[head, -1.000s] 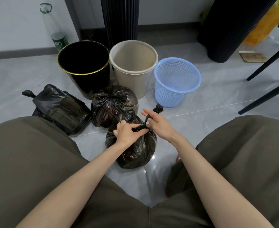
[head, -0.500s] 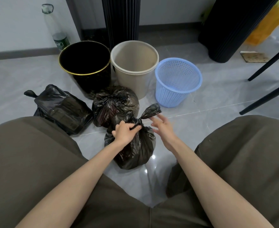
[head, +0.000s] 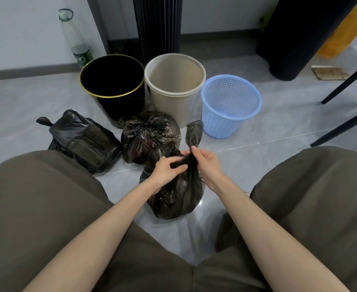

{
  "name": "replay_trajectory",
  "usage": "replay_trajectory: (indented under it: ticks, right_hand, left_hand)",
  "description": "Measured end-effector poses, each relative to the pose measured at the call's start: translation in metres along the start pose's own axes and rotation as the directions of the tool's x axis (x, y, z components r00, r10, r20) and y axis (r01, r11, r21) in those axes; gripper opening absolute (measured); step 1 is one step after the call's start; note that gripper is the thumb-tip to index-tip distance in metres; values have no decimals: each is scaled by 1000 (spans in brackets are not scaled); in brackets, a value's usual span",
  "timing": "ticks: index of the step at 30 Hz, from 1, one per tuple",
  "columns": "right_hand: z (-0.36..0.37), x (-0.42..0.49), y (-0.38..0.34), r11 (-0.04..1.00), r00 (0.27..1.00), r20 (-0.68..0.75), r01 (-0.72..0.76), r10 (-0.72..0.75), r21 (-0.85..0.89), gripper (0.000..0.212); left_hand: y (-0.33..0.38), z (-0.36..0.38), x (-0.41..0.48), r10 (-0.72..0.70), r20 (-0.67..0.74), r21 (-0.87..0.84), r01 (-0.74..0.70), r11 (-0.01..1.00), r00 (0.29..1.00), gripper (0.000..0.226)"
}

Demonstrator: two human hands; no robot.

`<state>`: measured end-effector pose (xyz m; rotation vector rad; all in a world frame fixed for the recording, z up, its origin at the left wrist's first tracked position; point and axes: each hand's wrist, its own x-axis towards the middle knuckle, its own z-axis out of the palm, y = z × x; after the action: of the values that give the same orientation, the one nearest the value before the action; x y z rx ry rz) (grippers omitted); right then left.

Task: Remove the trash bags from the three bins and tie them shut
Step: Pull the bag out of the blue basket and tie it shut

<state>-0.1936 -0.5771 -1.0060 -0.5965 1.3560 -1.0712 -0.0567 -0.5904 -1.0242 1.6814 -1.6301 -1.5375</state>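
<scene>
On the floor close in front of you sits the black trash bag. Your left hand grips its bunched neck, and your right hand pinches the neck just below the floppy top.

L hand pinching, R hand pinching

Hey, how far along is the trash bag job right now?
Done: the black bin, beige bin and blue basket look free of bags, and the left bag and middle bag look tied shut.
In hand: the left hand and right hand both grip the twisted neck of the third bag, its tail sticking up.
Left: finishing that knot.
</scene>
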Motion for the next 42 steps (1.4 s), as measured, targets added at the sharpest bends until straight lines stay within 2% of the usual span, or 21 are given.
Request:
replay_trajectory:
  ticks: [1,3,5,7,9,11,13,14,17,21,23,25,28,31,34,38,40,42]
  right_hand:
    - [0,1,0,987,1000,3,-20,20,161,32]
    - [-1,5,0,921,999,-20,-29,40,388,32]
    - [-1,8,0,882,997,-60,-14,47,472,29]
    - [-1,10,1,902,994,-104,13,36,432,26]
    - [-2,10,1,968,989,-146,61,-26,243,25]
    - [-6,12,2,978,972,-156,154,-175,-140,29]
    - [-12,15,4,799,932,-77,258,-353,-544,39]
    - [-15,15,5,699,918,-18,289,-396,-654,42]
    - [-21,16,10,529,904,118,343,-412,-776,45]
    - [-25,14,10,338,930,239,328,-278,-882,46]
    - [-26,13,9,309,938,290,337,-189,-889,45]
    - [-23,11,10,313,935,332,353,-120,-881,44]
    - [-16,4,11,376,927,371,364,-55,-852,39]
    - [-11,-1,6,505,923,385,317,32,-803,28]
    - [-12,-5,1,647,919,372,204,132,-735,33]
    - [-14,-10,3,783,950,295,103,106,-614,30]
    - [-14,-10,4,823,967,244,73,81,-563,32]
    - [-15,-8,2,846,981,172,17,89,-533,32]
  left_hand:
    - [3,-1,-1,-30,15,-148,32,988,999,24]
    - [12,-4,0,-161,-1,-434,144,889,987,30]
    - [18,-6,-1,-257,26,-622,217,752,966,30]
    - [17,-8,0,-296,53,-694,248,676,954,35]
    - [14,-10,-3,-265,58,-659,236,714,963,37]
    - [17,-14,-8,-165,86,-546,185,817,983,37]
    - [21,-20,-11,-54,90,-347,83,934,994,34]
    - [22,-23,-12,9,71,-235,8,972,997,32]
    - [25,-28,-14,206,-9,53,-205,977,979,24]
    - [30,-32,-14,321,-36,158,-312,937,946,18]
    - [32,-35,-12,378,-19,186,-368,911,926,14]
    - [36,-35,-9,410,21,187,-407,894,912,13]
    - [40,-31,-6,420,74,188,-427,885,904,13]
    - [38,-27,-2,414,69,178,-420,890,908,13]
    - [32,-23,1,410,47,191,-411,891,911,13]
    - [29,-23,4,371,-8,172,-364,915,929,16]
    - [30,-26,4,305,6,162,-302,940,952,26]
    - [29,-30,3,210,54,207,-217,954,976,48]
